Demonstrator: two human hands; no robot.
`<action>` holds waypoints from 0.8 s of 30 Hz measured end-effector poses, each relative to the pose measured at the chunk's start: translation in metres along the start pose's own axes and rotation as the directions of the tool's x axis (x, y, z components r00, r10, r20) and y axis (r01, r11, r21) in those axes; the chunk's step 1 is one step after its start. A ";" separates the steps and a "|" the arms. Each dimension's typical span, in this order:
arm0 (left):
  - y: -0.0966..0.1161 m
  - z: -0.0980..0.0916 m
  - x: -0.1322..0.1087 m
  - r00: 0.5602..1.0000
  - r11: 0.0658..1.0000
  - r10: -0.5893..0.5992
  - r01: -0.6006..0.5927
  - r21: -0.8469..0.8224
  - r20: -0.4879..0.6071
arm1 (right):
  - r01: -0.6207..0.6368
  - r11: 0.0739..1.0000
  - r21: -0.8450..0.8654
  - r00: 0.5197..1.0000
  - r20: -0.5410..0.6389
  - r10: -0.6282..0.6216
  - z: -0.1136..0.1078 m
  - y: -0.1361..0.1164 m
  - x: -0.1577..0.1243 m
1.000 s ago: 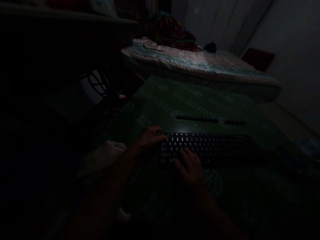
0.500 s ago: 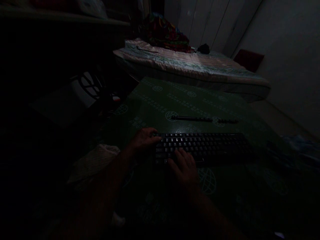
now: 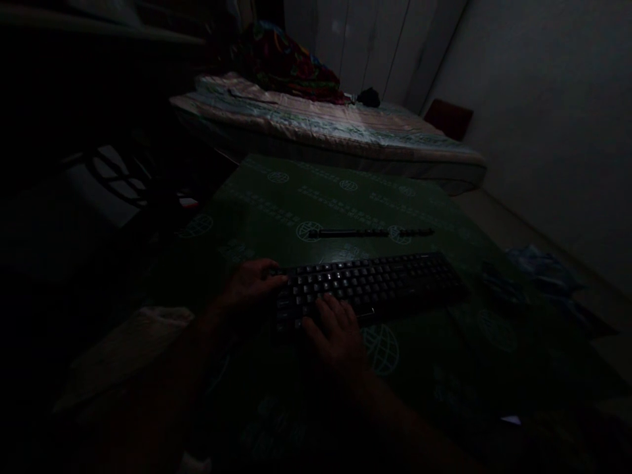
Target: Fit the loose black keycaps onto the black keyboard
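Observation:
A black computer keyboard (image 3: 375, 283) lies on the green table, with light glinting off several of its keys. At its far left corner is my left hand (image 3: 251, 282), the thumb over the end keys and the forefinger by the back edge, closed on that corner. My right hand (image 3: 336, 332) rests palm down on the front left part of the keys, fingers stretched out and holding nothing. Behind the keyboard lies a long thin dark strip (image 3: 355, 233) with a notched outline. Deep shadow hides much of both hands' detail.
The green tabletop (image 3: 276, 204) has pale globe prints. A light cloth (image 3: 133, 345) is beside my left forearm. Dark bundled things (image 3: 503, 286) sit to the right. Beyond the table stands a bed (image 3: 316, 128) with a red patterned blanket (image 3: 291, 69); a chair (image 3: 118, 181) is at left.
The view has turned right and tilted a little, so everything appears shifted left. Both hands keep about the same places on the keyboard.

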State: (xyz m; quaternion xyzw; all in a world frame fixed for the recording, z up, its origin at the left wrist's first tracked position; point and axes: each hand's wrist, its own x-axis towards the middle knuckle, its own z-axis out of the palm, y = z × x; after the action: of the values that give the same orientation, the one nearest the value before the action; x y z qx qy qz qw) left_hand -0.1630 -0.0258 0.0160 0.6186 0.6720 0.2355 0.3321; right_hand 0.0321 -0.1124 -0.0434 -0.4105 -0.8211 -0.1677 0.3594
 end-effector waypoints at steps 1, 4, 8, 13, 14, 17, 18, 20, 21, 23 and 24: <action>0.001 -0.001 0.000 1.000 1.000 -0.001 0.001 0.007 0.002 | -0.010 1.000 -0.004 1.000 0.001 0.010 0.000 0.000 0.001; 0.002 -0.002 -0.001 1.000 1.000 -0.008 0.008 0.015 -0.002 | -0.030 1.000 -0.001 1.000 0.009 0.030 -0.002 -0.002 0.002; 0.003 0.000 -0.001 0.999 0.999 -0.036 0.036 -0.007 -0.015 | -0.060 0.998 0.028 0.994 0.092 0.057 -0.006 -0.003 0.002; 0.007 0.002 0.000 0.997 0.996 -0.068 0.070 0.048 -0.038 | -0.058 0.998 0.030 0.982 0.183 0.052 -0.013 -0.003 0.003; 0.008 0.002 0.000 0.996 0.996 -0.076 0.078 0.046 -0.042 | -0.058 0.998 0.029 0.979 0.195 0.052 -0.014 -0.003 0.004; 0.008 0.003 -0.001 0.996 0.997 -0.079 0.079 0.017 -0.038 | -0.067 0.997 0.025 0.972 0.225 0.060 -0.016 -0.003 0.005; 0.007 0.004 -0.001 0.997 0.997 -0.074 0.074 0.017 -0.037 | -0.068 0.997 0.026 0.972 0.228 0.061 -0.015 -0.003 0.005; 0.006 0.004 -0.001 0.998 0.998 -0.061 0.062 0.032 -0.031 | -0.068 0.997 0.030 0.972 0.229 0.059 -0.015 -0.002 0.004; 0.005 0.003 0.000 0.998 0.998 -0.057 0.058 0.038 -0.031 | -0.069 0.997 0.032 0.972 0.229 0.060 -0.015 -0.002 0.004; 0.005 0.003 0.000 0.998 0.998 -0.057 0.057 0.033 -0.024 | -0.069 0.997 0.028 0.971 0.231 0.060 -0.014 -0.002 0.004; 0.005 0.003 0.000 0.998 0.998 -0.057 0.058 0.023 -0.026 | -0.069 0.997 0.023 0.971 0.231 0.062 -0.015 -0.002 0.004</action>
State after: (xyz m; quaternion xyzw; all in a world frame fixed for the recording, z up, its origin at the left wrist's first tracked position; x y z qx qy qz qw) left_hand -0.1569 -0.0252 0.0177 0.5999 0.6964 0.2254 0.3229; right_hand 0.0355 -0.1198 -0.0306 -0.4483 -0.8458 -0.0943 0.2735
